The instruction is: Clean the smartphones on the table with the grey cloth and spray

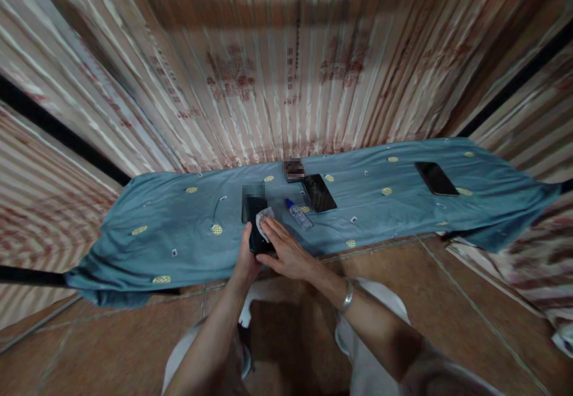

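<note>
A dark smartphone (256, 208) is held upright-tilted above the cloth, its lower end in my left hand (247, 255), whose thumb lies along the near left edge. My right hand (286, 249) presses a crumpled white wipe (265, 215) with its fingertips against the phone's face. Just to the right lies a small clear bottle with a blue cap (299, 214). Beyond the bottle rests a black phone (319, 193) with glints on its screen. Behind the held phone is a blurred-out flat item (253, 190).
A blue cloth with yellow patterns (172, 223) covers the low table. Another dark phone (436, 178) lies toward its right end. A pixelated brown item (293, 169) sits at the back. Striped curtains (277, 85) hang behind, with dark poles (67, 136) at the sides.
</note>
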A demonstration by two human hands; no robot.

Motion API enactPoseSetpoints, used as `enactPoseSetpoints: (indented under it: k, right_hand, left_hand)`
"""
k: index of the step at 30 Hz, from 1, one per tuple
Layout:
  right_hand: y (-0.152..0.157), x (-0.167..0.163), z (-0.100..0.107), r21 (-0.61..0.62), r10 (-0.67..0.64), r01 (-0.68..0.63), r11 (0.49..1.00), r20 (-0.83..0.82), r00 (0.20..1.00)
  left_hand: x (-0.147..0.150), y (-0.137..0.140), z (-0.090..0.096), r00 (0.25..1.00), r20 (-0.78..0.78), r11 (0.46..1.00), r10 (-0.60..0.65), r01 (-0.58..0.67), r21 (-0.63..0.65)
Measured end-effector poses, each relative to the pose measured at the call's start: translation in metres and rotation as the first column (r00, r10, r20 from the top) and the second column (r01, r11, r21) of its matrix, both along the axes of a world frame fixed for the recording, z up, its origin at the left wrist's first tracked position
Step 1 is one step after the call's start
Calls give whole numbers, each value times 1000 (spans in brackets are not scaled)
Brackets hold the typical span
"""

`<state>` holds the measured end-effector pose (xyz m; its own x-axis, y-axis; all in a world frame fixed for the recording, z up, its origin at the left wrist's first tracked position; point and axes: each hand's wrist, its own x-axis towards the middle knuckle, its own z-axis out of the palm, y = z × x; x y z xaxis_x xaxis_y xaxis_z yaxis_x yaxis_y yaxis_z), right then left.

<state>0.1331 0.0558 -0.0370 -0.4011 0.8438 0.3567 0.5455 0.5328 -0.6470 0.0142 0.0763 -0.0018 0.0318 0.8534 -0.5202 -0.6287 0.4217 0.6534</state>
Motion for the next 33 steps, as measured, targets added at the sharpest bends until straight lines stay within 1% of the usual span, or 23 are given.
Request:
enactPoseSetpoints:
  k: [4,9,11,13,15,16,18,19,21,22,23,25,27,29,31,33]
  right_hand:
    - [-1,2,-2,125,-32,21,992,90,995]
    - [-1,3,2,214,-99,77,974,98,990]
    - [0,4,6,224,-117,103,969,52,992]
    - [1,6,11,210,-125,130,969,-36,992]
    - [3,10,17,155,-139,163,974,-159,977]
    - [4,12,19,106,-158,186,977,-229,961]
    - [9,17,22,-38,-241,244,969,-368,898]
    - [12,19,22,-128,-300,271,954,-434,850]
    - [19,23,21,-327,-436,296,898,-551,712]
    - [23,25,19,-420,-496,279,864,-608,621]
    - [26,27,18,-504,-545,235,831,-653,525]
    - [31,30,16,-612,-605,109,783,-708,364]
    - [35,34,17,-650,-630,12,760,-733,257]
    - [38,40,19,-653,-637,-25,757,-746,192]
    - [40,46,21,-645,-634,-27,764,-757,156]
    - [43,53,22,-633,-626,-8,774,-767,141]
  left_hand:
    - [-1,0,1,995,88,997,-57,61,-45]
    - [0,0,2,981,165,993,-107,113,-28]
    - [2,0,2,977,176,992,-123,126,-3]
    - [3,-1,1,972,167,986,-166,166,14]
    - [4,-2,-2,962,143,973,-231,227,44]
    - [3,-3,-4,957,126,964,-263,255,71]
    - [2,-4,-7,949,85,947,-303,290,140]
    - [1,-4,-9,948,62,939,-313,299,171]
    - [-1,-5,-11,945,19,925,-325,314,212]
    - [-1,-6,-12,942,-2,918,-334,326,225]
    - [-2,-6,-13,937,-20,909,-348,342,237]
    - [-4,-7,-14,922,-48,887,-384,383,258]
    - [-7,-8,-14,907,-67,865,-416,417,279]
    - [-11,-9,-14,893,-76,845,-444,445,298]
    - [-16,-9,-13,875,-90,822,-476,479,308]
    - [-21,-10,-11,856,-112,802,-504,512,307]
